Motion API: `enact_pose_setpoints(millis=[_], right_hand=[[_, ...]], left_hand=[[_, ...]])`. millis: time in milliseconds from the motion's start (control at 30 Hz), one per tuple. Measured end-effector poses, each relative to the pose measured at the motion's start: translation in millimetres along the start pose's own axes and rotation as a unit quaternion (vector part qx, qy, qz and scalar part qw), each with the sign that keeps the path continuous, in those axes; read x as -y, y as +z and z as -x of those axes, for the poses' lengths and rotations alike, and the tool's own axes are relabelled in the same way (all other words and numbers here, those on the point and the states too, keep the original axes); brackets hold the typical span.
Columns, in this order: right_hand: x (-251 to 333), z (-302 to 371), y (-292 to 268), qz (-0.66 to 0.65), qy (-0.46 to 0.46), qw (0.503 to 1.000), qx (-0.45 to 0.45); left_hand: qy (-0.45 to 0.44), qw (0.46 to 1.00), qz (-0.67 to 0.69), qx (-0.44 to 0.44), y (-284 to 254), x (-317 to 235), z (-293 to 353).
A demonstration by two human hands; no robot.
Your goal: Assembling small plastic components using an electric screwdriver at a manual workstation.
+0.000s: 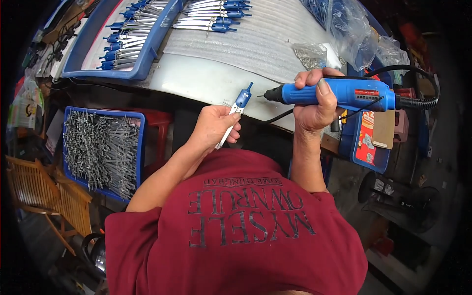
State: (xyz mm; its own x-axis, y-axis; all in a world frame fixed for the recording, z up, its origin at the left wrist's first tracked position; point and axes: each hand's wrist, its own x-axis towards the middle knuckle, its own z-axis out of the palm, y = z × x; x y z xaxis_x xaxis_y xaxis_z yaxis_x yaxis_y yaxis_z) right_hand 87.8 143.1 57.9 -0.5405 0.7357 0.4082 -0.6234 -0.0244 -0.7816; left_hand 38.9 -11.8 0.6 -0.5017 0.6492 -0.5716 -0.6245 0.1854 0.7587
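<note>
My left hand (216,127) is closed around the white, flat handle of a small tool with a blue head (242,97); its blue tip points up and away from me. In my right hand (319,101) is a blue electric screwdriver (356,93), with my fingers wrapped round its body. The screwdriver lies level, its black nose and thin bit pointing left toward the blue head. A gap shows between the bit and the tool. Both hands are above the near edge of the white worktable (196,78).
Similar blue-headed tools lie in a blue tray (142,69) and in a pile (211,19) on foam sheet. A small bag of metal parts (310,55) is beyond the screwdriver. Left, a blue crate (142,147) holds many metal parts. The screwdriver's black cable (435,93) loops right.
</note>
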Motion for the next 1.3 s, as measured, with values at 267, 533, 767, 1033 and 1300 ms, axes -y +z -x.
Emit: enact_pose_setpoints(millis=[267, 533, 767, 1033, 1300], right_hand=[[-2, 4, 10, 0.02, 0.011, 0.999, 0.031], [-4, 7, 14, 0.02, 0.03, 0.998, 0.046], [-6, 6, 14, 0.024, 0.035, 0.998, 0.046], [-7, 7, 16, 0.028, 0.042, 0.998, 0.046], [-4, 7, 27, 0.046, 0.042, 0.996, 0.064]], left_hand=[[-0.003, 1.0, 0.014, 0.004, 0, 7, 0], [0.008, 1.0, 0.008, 0.007, 0, 10, 0], [0.017, 1.0, 0.01, 0.007, 0, 12, 1], [0.022, 1.0, 0.007, 0.009, 0, 14, -1], [0.021, 1.0, -0.003, 0.008, 0, 13, 0]])
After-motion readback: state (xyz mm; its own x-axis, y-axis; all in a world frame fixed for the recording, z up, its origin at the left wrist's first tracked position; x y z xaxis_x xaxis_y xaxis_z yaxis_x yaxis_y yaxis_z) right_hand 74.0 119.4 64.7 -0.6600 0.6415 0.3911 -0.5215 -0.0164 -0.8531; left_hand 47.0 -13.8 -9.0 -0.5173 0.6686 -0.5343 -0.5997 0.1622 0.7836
